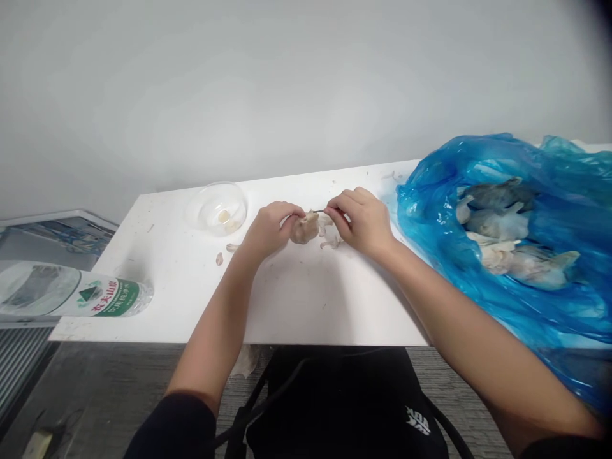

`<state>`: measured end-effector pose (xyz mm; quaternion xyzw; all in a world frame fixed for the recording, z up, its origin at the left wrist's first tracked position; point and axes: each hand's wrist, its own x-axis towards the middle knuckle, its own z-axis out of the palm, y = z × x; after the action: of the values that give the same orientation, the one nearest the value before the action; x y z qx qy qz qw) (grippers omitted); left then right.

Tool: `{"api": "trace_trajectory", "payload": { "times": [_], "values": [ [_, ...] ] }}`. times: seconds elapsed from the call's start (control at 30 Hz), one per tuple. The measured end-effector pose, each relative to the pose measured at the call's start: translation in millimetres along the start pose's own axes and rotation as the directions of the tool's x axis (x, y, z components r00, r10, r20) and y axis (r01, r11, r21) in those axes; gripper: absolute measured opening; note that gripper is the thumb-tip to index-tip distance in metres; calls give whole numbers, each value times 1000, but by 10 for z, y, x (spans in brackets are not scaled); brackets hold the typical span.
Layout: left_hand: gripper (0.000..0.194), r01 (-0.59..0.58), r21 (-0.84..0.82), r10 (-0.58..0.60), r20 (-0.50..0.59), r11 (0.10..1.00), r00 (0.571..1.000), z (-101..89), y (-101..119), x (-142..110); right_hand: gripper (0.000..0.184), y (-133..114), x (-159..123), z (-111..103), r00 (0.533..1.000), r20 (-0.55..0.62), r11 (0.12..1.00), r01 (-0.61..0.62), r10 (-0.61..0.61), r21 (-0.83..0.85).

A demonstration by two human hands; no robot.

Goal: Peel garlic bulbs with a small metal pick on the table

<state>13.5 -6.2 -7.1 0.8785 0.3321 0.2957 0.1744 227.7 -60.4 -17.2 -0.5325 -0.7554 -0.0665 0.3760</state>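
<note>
My left hand (270, 229) is shut on a pale, wet-looking fleshy lump (305, 228), probably raw fish, which it holds just above the white table (296, 299). My right hand (361, 220) pinches a thin dark metal tool (319, 211), likely a needle or fine probe, whose tip reaches toward the lump. Pale stringy scraps (329, 243) lie on the table under the gap between my hands. The fingers hide part of the lump, and the tool's tip is hidden.
A blue plastic bag (507, 236) holding several grey-and-white fish (497, 213) lies at the table's right end. A glass bowl (217, 208) with pale pieces stands to the left, near small scraps (219, 259). A Nongfu Spring water bottle (76, 290) lies on its side at the left edge.
</note>
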Motion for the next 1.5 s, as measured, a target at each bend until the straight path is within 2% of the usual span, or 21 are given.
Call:
{"api": "trace_trajectory", "payload": {
  "times": [0.27, 0.5, 0.6, 0.73, 0.87, 1.03, 1.27, 1.5],
  "values": [
    [23, 144, 92, -139, -58, 985, 989, -31, -5, -8, 30, 25, 19, -49, 998, -58, 999, -21, 22, 27],
    [20, 237, 86, -230, -92, 968, 969, -55, 3, -9, 29, 59, 22, -50, 989, -134, 997, -50, 57, 53],
    [13, 287, 77, -275, -136, 955, 952, -55, 5, -11, 28, 94, 31, -47, 985, -160, 997, -59, 68, 56],
    [15, 400, 49, -388, -160, 915, 908, -68, -5, -11, 27, 150, 47, -44, 980, -184, 996, -70, 78, 52],
    [16, 477, 16, -469, -163, 878, 868, -96, -12, -5, 25, 203, 47, -56, 980, -140, 989, -147, 143, -14],
    [12, 479, -46, -480, -167, 876, 861, -114, -10, 0, 23, 296, 23, -42, 972, -62, 963, -233, 226, -137],
    [11, 553, -149, -570, -123, 820, 812, -152, -24, 18, 22, 401, 6, 13, 964, 40, 944, -249, 264, -219],
    [4, 587, -256, -621, -79, 768, 780, -135, -76, 33, 22, 434, -4, 26, 963, 33, 939, -254, 268, -230]
  ]
}}
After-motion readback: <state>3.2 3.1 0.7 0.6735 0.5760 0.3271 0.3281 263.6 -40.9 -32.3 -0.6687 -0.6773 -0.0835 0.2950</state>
